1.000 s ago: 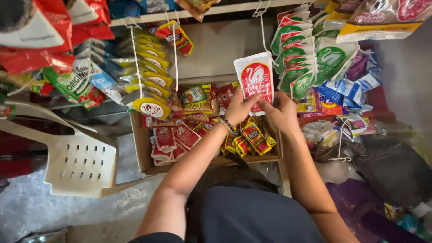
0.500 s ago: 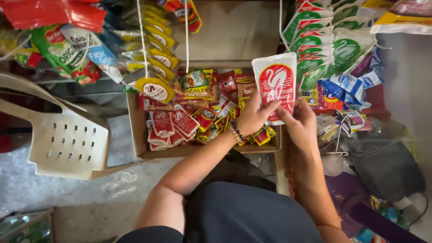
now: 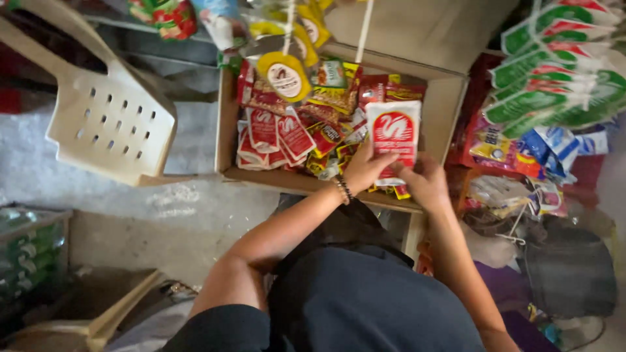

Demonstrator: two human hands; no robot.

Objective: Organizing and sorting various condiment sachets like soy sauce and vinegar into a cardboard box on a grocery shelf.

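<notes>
Packet in white with a red emblem (image 3: 393, 138) stands upright over the right end of the cardboard box (image 3: 443, 104), held from below by both hands. In the head view, the left hand (image 3: 365, 171) grips its lower left edge, fingers wrapped onto the front, a beaded bracelet (image 3: 342, 189) at that wrist. The right hand (image 3: 427, 182) clasps the lower right corner, thumb toward the packet; its fingers are partly hidden behind the pack. The two hands sit just beside each other, the packet rising above and between them, its bottom strip touching the heap of small red and yellow sachets (image 3: 287, 130) that fills the box. A round yellow-rimmed pack (image 3: 284, 78) hangs on a strip over the box's far left part. To the right of the box hang green and white sachets (image 3: 561, 72), with blue ones (image 3: 554, 146) just below. A pale plastic chair (image 3: 111, 117) lies tipped on the concrete floor, well apart to the left of the box.
</notes>
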